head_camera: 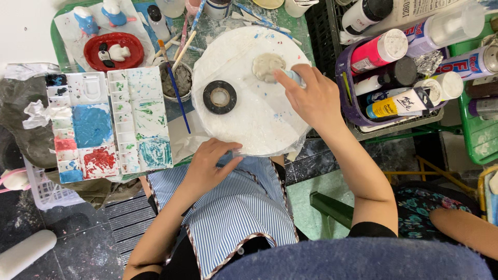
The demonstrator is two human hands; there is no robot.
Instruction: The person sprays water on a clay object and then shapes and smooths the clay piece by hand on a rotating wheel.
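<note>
A round white board lies on the green table. On its far side sits a flat lump of pale clay. My right hand holds a small light-blue tool with its tip at the clay's near edge. A black roll of tape rests on the board's left part. My left hand lies flat on the board's near rim, holding nothing, fingers loosely together.
Two paint-smeared white palettes lie at left, beside a cup of grey water with brushes. A red dish with small figurines stands behind. At right, a purple basket holds several paint tubes. Another person's arm shows at bottom right.
</note>
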